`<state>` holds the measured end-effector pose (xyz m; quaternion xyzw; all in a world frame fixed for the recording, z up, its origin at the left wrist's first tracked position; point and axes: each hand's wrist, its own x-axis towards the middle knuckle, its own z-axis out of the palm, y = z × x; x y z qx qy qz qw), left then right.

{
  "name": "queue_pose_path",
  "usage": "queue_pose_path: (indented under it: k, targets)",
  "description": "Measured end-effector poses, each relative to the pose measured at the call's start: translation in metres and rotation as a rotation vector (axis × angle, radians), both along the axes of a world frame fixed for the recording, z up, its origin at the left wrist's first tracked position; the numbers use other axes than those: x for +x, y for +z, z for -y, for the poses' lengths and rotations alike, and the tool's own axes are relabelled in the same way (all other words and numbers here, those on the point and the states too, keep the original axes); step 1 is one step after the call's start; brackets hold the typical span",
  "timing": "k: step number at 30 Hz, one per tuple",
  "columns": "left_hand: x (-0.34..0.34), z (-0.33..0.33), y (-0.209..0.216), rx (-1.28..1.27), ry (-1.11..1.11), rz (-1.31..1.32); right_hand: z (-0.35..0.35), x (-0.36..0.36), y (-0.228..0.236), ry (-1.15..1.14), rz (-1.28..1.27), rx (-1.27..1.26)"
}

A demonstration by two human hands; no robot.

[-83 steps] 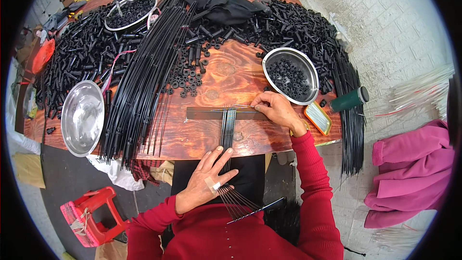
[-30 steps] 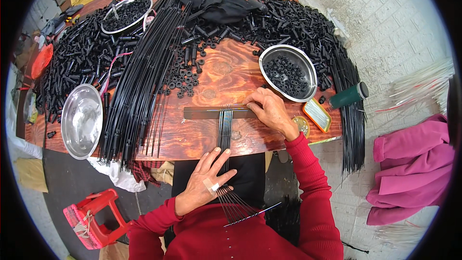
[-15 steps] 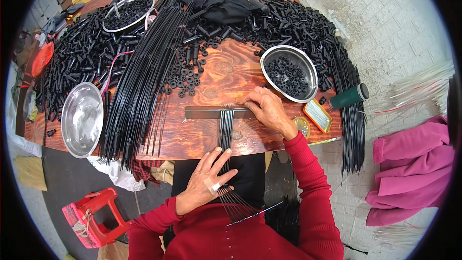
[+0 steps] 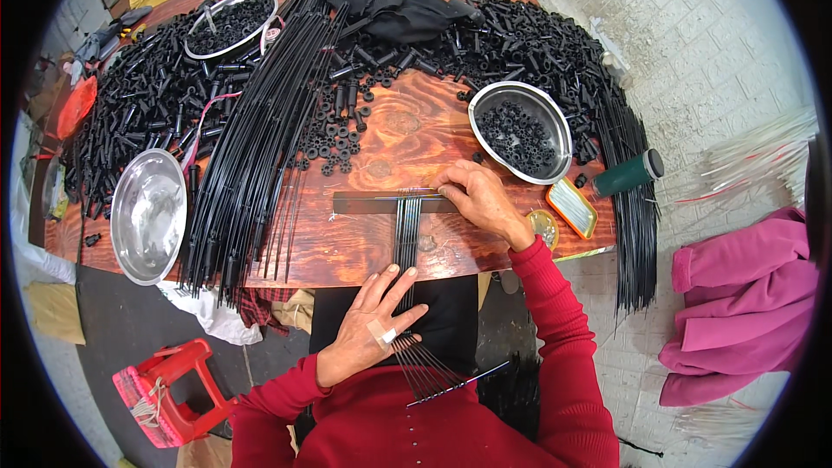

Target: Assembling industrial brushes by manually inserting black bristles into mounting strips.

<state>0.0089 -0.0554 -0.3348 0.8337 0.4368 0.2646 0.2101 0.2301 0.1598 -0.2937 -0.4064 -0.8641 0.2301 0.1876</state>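
A row of thin dark rods (image 4: 407, 238) runs from the table toward my lap. My left hand (image 4: 374, 316), with a white plaster on it, lies flat across them at the front edge, fingers outstretched. Below, the rods fan out to a thin crossbar (image 4: 459, 385) over my lap. Their far ends lie on a flat dark strip (image 4: 364, 203). My right hand (image 4: 478, 198) pinches the end of a thin rod (image 4: 425, 190) lying crosswise over them; its fingertips partly hide that end.
A steel bowl (image 4: 562, 113) of small black rings stands beyond my right hand. Nearby are a yellow-rimmed tray (image 4: 572, 206) and a green bottle (image 4: 626, 175). Long black rods (image 4: 251, 139) and an upright-tilted steel bowl (image 4: 149, 247) lie left. Black parts (image 4: 511, 30) heap behind.
My right hand has shifted very slightly left along the crosswise rod. A small black ring beside its knuckles now shows. My left hand has stayed in place.
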Motion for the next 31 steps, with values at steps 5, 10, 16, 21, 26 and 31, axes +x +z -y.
queue_pose_path:
  k: [5, 10, 16, 21, 26, 31]
  targets:
    - [-0.001, 0.0, 0.0, -0.003, 0.0, -0.005, 0.0, -0.003, -0.001, 0.01, -0.027, -0.019]
    - [0.0, -0.001, 0.0, 0.003, -0.004, -0.01, -0.002, -0.007, -0.004, -0.004, -0.075, -0.139]
    - [-0.001, -0.009, 0.004, 0.017, 0.01, -0.008, -0.004, -0.013, 0.0, -0.053, -0.099, -0.132]
    - [0.0, -0.025, 0.012, 0.022, 0.011, -0.053, -0.002, -0.009, -0.002, -0.052, -0.194, 0.051]
    - [0.0, -0.032, 0.008, 0.027, 0.023, -0.076, 0.003, -0.005, -0.003, -0.097, -0.217, 0.297]
    - [0.001, -0.04, 0.01, 0.021, 0.03, -0.094, 0.021, 0.003, 0.002, -0.171, -0.104, 0.244]
